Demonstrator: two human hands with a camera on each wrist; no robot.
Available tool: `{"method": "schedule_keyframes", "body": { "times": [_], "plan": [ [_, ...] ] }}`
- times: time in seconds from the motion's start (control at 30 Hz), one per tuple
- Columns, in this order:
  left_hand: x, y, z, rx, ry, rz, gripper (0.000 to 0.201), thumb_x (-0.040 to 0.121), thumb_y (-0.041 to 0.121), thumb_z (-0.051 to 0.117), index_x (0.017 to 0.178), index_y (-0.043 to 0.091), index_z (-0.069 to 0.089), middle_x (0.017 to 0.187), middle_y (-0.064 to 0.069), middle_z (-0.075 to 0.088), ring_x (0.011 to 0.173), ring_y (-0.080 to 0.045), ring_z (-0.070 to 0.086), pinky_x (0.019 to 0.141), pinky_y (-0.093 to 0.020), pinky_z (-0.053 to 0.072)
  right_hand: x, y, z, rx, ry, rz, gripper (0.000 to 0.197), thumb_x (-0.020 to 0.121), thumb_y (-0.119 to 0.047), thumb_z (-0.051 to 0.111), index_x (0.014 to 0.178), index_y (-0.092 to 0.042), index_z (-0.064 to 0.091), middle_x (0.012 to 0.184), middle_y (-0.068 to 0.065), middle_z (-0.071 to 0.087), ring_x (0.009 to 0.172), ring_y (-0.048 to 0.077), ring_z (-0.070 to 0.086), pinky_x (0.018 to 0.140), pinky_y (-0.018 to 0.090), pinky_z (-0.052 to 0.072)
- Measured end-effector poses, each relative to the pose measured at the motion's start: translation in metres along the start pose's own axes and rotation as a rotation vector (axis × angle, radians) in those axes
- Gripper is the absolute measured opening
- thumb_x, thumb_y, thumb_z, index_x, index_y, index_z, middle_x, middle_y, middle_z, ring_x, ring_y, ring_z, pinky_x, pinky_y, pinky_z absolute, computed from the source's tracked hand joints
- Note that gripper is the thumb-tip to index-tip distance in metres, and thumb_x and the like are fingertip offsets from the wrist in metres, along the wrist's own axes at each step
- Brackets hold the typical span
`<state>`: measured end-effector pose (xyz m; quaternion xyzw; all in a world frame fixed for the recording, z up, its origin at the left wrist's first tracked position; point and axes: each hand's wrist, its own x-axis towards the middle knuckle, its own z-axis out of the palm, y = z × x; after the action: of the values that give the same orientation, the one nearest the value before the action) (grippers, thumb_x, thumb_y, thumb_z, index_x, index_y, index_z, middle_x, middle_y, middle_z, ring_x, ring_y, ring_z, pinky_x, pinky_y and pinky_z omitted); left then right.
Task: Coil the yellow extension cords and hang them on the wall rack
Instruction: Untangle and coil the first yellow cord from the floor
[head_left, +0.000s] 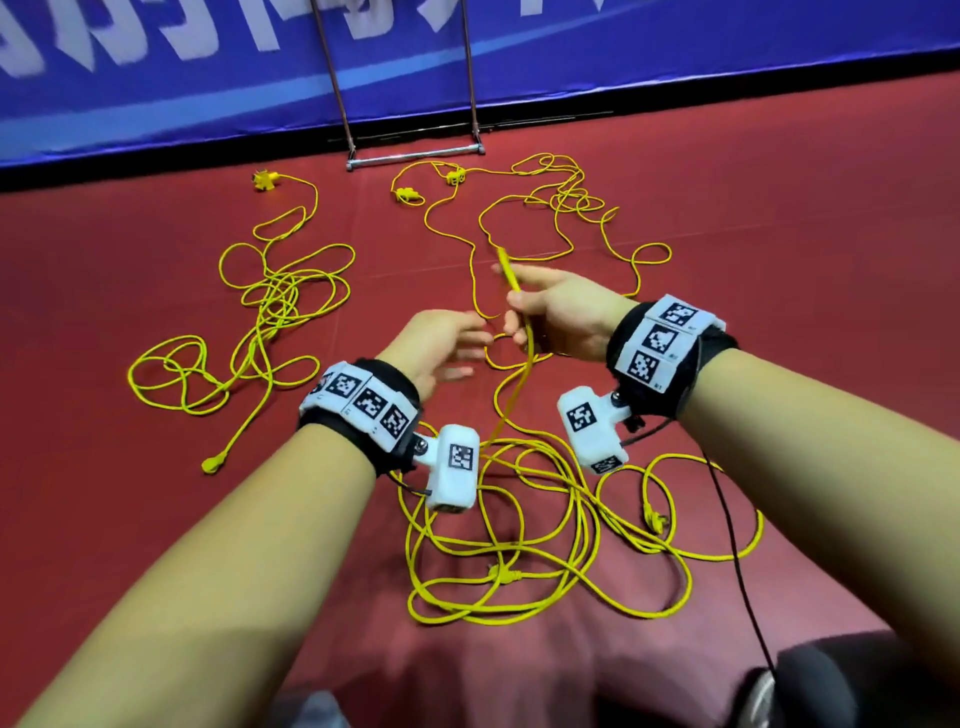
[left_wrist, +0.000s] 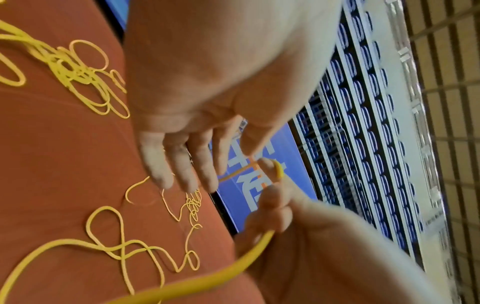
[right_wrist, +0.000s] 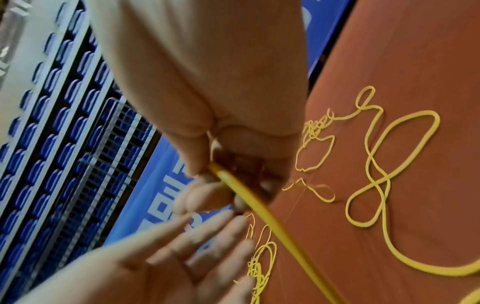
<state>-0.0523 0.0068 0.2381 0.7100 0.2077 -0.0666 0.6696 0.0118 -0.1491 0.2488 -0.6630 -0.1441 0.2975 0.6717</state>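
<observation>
Head view, nearest first: two bare forearms reach out over a red floor (head_left: 779, 208), each wearing a black wrist strap with a row of three square black-and-white code tags and a white camera block with tags of its own. Under the wrists lies one loose heap of yellow cord (head_left: 545, 519), with two small plugs showing in its loops. The right hand (head_left: 561, 317) has its fingers curled round a strand of that cord and lifts it off the floor, a short stiff end sticking up past the knuckles. The left hand (head_left: 441, 348) is just beside it, fingers straight and spread, gripping nothing, though blurred. Further out lie two more yellow tangles, one to the left (head_left: 270, 322) ending in a flat plug near the left wrist, one to the right (head_left: 545, 208); three yellow plug ends sit at the far edge. Beyond them a metal rack (head_left: 415, 156) stands on its bar foot against a blue banner (head_left: 623, 52) with large white lettering, cut off and not readable. The left wrist view shows the open palm (left_wrist: 197, 115) from below and, unlike the head view, rows of blue seats behind the banner. The right wrist view shows the cord (right_wrist: 246, 197) pinched between thumb and fingers (right_wrist: 205, 197), which the head view hides.
</observation>
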Motion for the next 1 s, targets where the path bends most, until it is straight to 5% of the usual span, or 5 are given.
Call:
{"method": "schedule_keyframes", "body": {
  "times": [0.2, 0.4, 0.67, 0.83, 1.0],
  "plan": [
    [-0.001, 0.024, -0.017, -0.619, -0.078, -0.202, 0.04, 0.101, 0.036, 0.04, 0.092, -0.001, 0.053, 0.088, -0.013, 0.067, 0.086, -0.027, 0.065, 0.079, -0.04, 0.049, -0.008, 0.015, 0.012, -0.518, -0.387, 0.028, 0.034, 0.095, 0.009, 0.049, 0.102, -0.02, 0.068, 0.077, 0.003, 0.07, 0.056, 0.012, 0.059, 0.058, 0.026, 0.047],
    [0.006, 0.018, -0.009, -0.613, 0.041, -0.154, 0.023, 0.103, 0.016, 0.038, 0.085, 0.01, 0.05, 0.056, 0.003, 0.042, 0.032, -0.007, 0.023, 0.032, -0.016, 0.015, -0.007, 0.018, 0.017, -0.836, -0.363, -0.012, 0.032, 0.09, 0.006, 0.057, 0.11, -0.016, 0.07, 0.077, -0.005, 0.07, 0.066, 0.012, 0.06, 0.058, 0.023, 0.045],
    [-0.017, 0.035, 0.01, -0.161, -0.194, 0.066, 0.016, 0.098, 0.014, 0.048, 0.091, 0.014, 0.062, 0.06, 0.004, 0.044, 0.036, -0.005, 0.026, 0.038, -0.014, 0.017, 0.004, -0.007, -0.001, 0.245, 0.125, 0.233, 0.039, 0.104, -0.048, 0.031, 0.106, -0.012, 0.046, 0.078, 0.01, 0.067, 0.065, 0.023, 0.068, 0.065, 0.033, 0.052],
    [-0.022, 0.038, 0.005, 0.129, -0.365, 0.073, 0.022, 0.103, 0.016, 0.041, 0.093, 0.016, 0.061, 0.06, 0.006, 0.043, 0.042, -0.007, 0.037, 0.047, -0.02, 0.028, 0.012, -0.029, 0.019, 0.443, 0.174, 0.173, 0.042, 0.107, -0.028, 0.031, 0.094, 0.002, 0.056, 0.062, 0.008, 0.065, 0.061, 0.022, 0.059, 0.042, 0.024, 0.048],
    [-0.014, 0.038, -0.014, 0.201, -0.13, -0.009, 0.012, 0.089, 0.009, 0.057, 0.09, 0.016, 0.068, 0.075, 0.0, 0.062, 0.062, -0.01, 0.058, 0.062, -0.027, 0.044, 0.032, -0.037, 0.033, 0.333, 0.208, 0.053, 0.022, 0.106, -0.01, 0.033, 0.114, -0.015, 0.052, 0.062, 0.001, 0.069, 0.049, 0.01, 0.061, 0.049, 0.021, 0.049]
  ]
}}
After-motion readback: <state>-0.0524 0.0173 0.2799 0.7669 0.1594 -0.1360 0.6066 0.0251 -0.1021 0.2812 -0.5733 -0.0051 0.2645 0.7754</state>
